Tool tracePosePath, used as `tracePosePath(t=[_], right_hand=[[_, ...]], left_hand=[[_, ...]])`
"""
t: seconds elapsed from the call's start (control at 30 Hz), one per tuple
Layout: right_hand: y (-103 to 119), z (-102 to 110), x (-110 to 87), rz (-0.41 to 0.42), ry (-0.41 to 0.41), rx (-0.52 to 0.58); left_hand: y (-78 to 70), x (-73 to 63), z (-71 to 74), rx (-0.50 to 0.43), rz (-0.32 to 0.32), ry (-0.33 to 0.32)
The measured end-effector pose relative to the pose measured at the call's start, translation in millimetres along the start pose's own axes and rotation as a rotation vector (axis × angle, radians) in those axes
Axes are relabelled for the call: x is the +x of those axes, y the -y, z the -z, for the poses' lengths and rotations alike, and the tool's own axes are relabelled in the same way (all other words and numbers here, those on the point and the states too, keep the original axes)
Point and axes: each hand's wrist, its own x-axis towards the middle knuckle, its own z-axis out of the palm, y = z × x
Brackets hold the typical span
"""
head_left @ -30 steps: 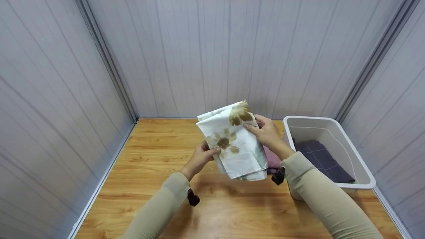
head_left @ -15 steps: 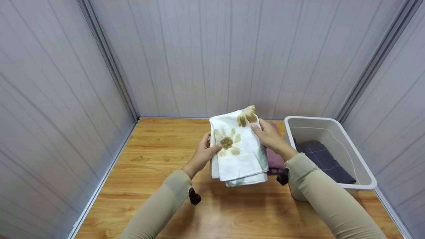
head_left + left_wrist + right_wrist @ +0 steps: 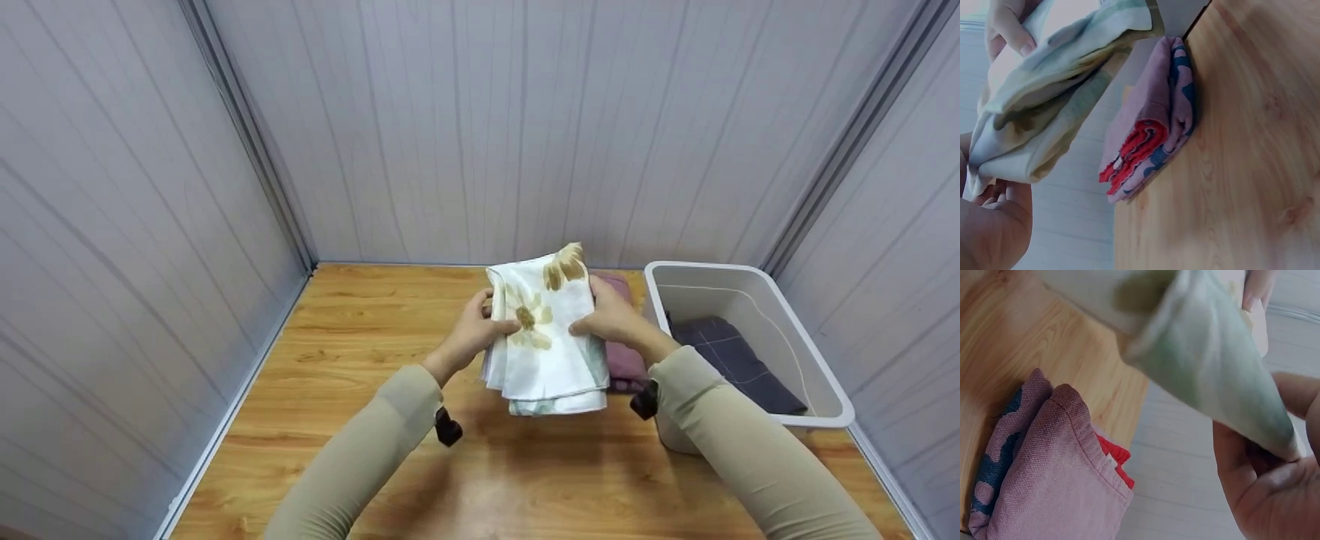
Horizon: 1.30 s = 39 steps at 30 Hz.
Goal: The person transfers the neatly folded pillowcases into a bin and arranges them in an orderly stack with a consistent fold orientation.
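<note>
A folded white cloth [image 3: 551,360] with tan flowers and pale green patches is held up above the table between both hands. At its left edge the left hand [image 3: 472,330] pinches it, thumb on the front face and fingers behind. The right hand [image 3: 616,319] grips the right edge the same way, its thumb pressed on the front. Several fold layers of the cloth [image 3: 1055,107] show from below in the left wrist view. Just beyond the right hand lies a folded pink cloth [image 3: 624,364] with a dark blue pattern and red inner edges, partly hidden in the head view.
A white plastic bin [image 3: 814,352] stands at the right of the wooden table [image 3: 360,360]. In it lies a folded dark checked cloth [image 3: 739,364]. Pale panelled walls [image 3: 480,135] close in the back and both sides.
The white cloth has turned more upright and shifted slightly right. Both hands have moved with it, and the right thumb has slid lower on its front.
</note>
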Motion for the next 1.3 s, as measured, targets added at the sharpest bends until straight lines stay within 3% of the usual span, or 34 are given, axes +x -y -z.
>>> tracePosePath(t=[0.2, 0.77, 1.3], right_hand=[[0.0, 8.2, -0.5, -0.039, -0.076, -0.048], [-4.3, 42.8, -11.3, 0.020, -0.004, -0.137], [-7.4, 89.1, -17.4, -0.066, 0.010, -0.115]], left_hand=[[-14.2, 4.7, -8.9, 0.033, 0.005, 0.000], [-38.3, 23.7, -42.3, 0.068, -0.031, 0.045], [-58.1, 41.2, -70.4, 0.062, -0.072, 0.067]])
